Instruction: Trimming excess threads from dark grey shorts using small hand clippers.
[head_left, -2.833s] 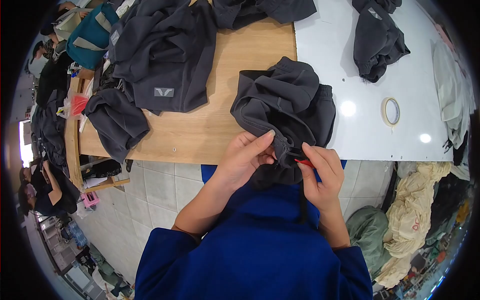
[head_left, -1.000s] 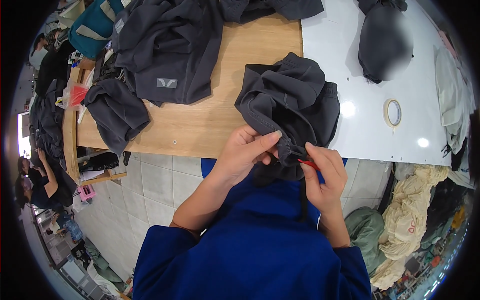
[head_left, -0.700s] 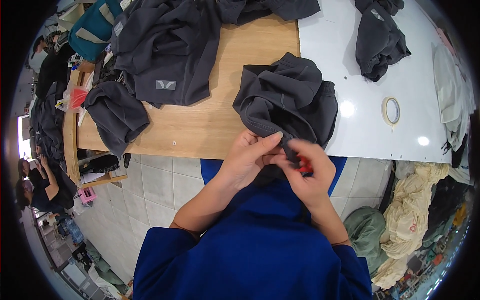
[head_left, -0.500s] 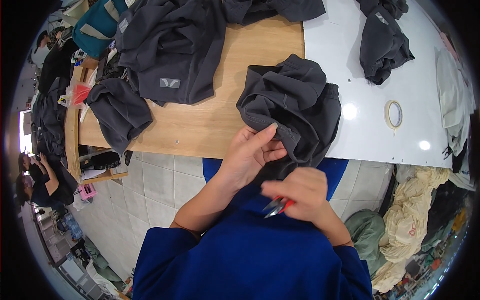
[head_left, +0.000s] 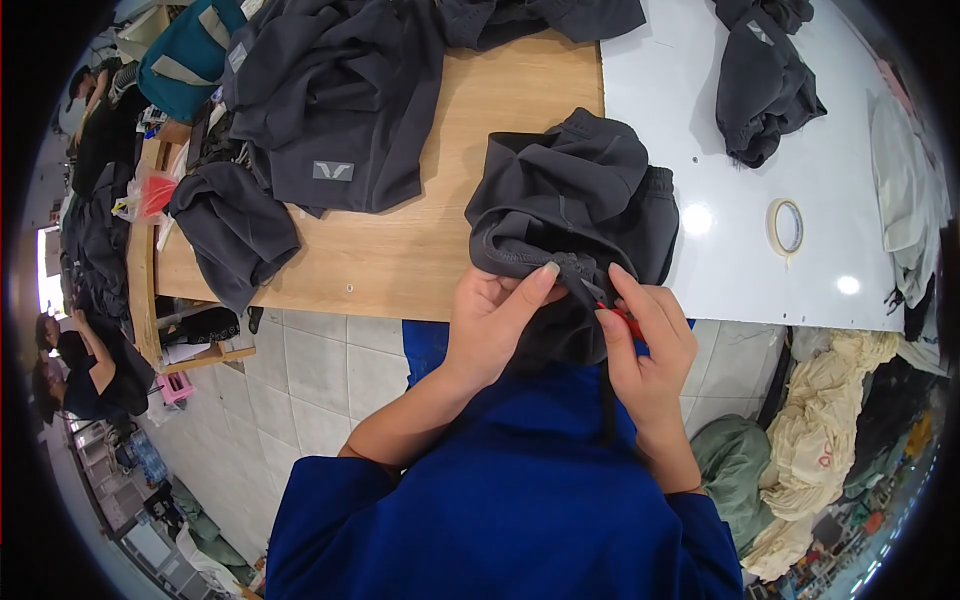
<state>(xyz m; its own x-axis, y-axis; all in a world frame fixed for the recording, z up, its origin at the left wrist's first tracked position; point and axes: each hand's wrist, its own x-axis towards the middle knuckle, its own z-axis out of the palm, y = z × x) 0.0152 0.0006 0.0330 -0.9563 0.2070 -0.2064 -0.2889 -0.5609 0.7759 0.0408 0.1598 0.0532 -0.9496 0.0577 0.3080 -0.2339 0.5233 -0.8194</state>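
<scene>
And here's the dark grey garment [head_left: 560, 180], bunched right at the table's near edge, lying across the join where the wooden top [head_left: 400, 260] meets the white top [head_left: 740, 240], its lower folds spilling over the edge! The left hand [head_left: 495, 315] has the stitched hem pinched, thumb above, fingers beneath. Close by on the other side, the right hand [head_left: 655, 345] grips a small red tool [head_left: 630, 322] between thumb and fingers, right up at the cloth, its tip lost against the dark fabric. Over by the left edge, a big grey garment [head_left: 330, 110] with a pale patch, and a smaller grey bundle [head_left: 235, 225] near the near-left corner. Out on the white side, a tape roll [head_left: 772, 228] nearer the right edge, another crumpled garment [head_left: 768, 90] towards the far edge
</scene>
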